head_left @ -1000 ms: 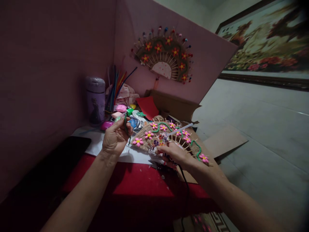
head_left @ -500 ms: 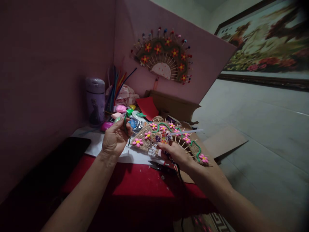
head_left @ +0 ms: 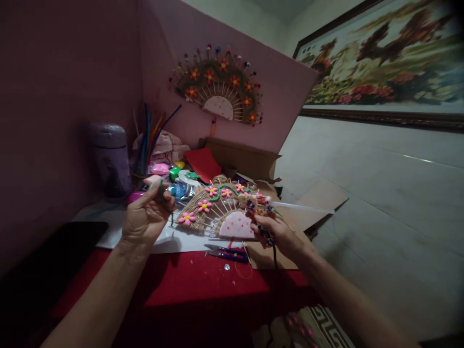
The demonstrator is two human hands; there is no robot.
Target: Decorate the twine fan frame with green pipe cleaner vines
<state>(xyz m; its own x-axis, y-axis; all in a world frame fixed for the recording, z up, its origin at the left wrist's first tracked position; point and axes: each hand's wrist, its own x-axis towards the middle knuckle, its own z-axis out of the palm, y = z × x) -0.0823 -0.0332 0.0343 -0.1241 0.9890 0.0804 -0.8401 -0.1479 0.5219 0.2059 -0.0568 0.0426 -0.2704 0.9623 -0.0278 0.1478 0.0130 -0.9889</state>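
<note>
Hands (head_left: pixel 145 215) hold green cord (head_left: pixel 161 188) (left) and, seemingly, a glue gun (head_left: pixel 259 205) (right).

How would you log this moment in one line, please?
Left hand: holding green strand; Right hand: holding glue gun; Pink-flowered fan: partly behind glue gun; Snips: in front of fan

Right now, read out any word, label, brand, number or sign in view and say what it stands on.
No text can be read.
Framed painting: dark marks at its upper left, too small to read.
Purple bottle: print on its side, too dark and blurred.
Lower fan: whitish marks at its lower left, too blurred to call letters.
</note>
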